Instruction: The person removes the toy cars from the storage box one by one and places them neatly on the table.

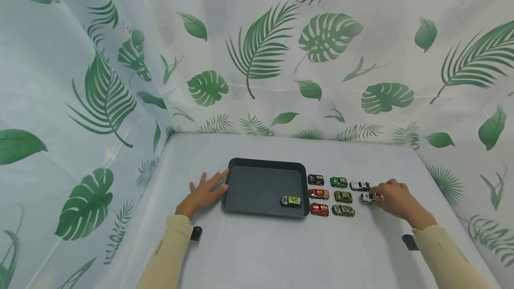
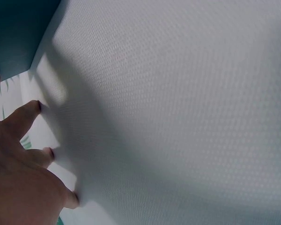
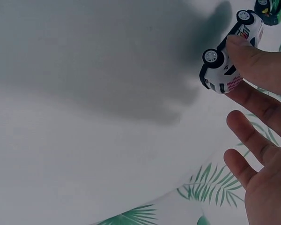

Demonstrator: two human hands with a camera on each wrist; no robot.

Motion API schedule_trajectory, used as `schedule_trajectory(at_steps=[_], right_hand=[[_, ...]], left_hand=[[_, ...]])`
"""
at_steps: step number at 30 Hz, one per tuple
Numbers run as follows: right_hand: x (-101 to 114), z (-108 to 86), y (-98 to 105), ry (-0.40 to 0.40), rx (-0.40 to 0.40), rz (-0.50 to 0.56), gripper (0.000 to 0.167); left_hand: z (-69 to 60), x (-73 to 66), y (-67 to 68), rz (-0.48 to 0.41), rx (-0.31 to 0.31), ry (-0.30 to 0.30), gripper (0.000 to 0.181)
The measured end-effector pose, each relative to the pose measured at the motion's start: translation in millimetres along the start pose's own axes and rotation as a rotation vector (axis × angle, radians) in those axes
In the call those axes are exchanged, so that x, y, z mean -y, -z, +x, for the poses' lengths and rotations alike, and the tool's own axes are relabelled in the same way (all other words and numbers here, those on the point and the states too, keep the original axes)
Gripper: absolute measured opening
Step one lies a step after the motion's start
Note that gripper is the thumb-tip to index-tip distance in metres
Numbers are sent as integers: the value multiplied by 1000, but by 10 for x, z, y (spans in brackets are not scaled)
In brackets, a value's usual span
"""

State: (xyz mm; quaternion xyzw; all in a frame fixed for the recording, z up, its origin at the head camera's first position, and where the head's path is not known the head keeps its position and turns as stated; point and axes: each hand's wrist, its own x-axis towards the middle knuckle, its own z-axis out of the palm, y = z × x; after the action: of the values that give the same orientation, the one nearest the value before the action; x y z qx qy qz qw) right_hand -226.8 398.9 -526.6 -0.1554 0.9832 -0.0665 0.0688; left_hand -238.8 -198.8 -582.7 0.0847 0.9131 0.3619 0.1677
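Observation:
My right hand (image 1: 395, 197) pinches a small white toy car (image 3: 232, 61) between thumb and fingers, at the right end of the group of cars. In the right wrist view its wheels and pink-checked end show; whether it touches the table cannot be told. Just behind it in the head view lies another white toy car (image 1: 360, 186). My left hand (image 1: 202, 196) lies with fingers spread at the left side of a dark grey tray (image 1: 253, 191), fingertips against its rim. A yellow-green toy car (image 1: 291, 201) sits inside the tray, near its front right corner.
Right of the tray stand a blue car (image 1: 316, 179), an orange-red car (image 1: 319, 194) and a red car (image 1: 319, 209). Beside them are a green car (image 1: 339, 182), an olive car (image 1: 343, 196) and a camouflage car (image 1: 343, 210). A leaf-patterned sheet (image 1: 281, 57) surrounds the white table (image 1: 257, 253).

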Motion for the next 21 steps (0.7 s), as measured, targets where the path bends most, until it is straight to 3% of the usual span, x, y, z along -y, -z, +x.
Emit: schedule_trajectory(at_steps=[21], right_hand=[[58,108,-149,14,4,-49,19]], left_hand=[[17,43,-18,7,2,-11,70]])
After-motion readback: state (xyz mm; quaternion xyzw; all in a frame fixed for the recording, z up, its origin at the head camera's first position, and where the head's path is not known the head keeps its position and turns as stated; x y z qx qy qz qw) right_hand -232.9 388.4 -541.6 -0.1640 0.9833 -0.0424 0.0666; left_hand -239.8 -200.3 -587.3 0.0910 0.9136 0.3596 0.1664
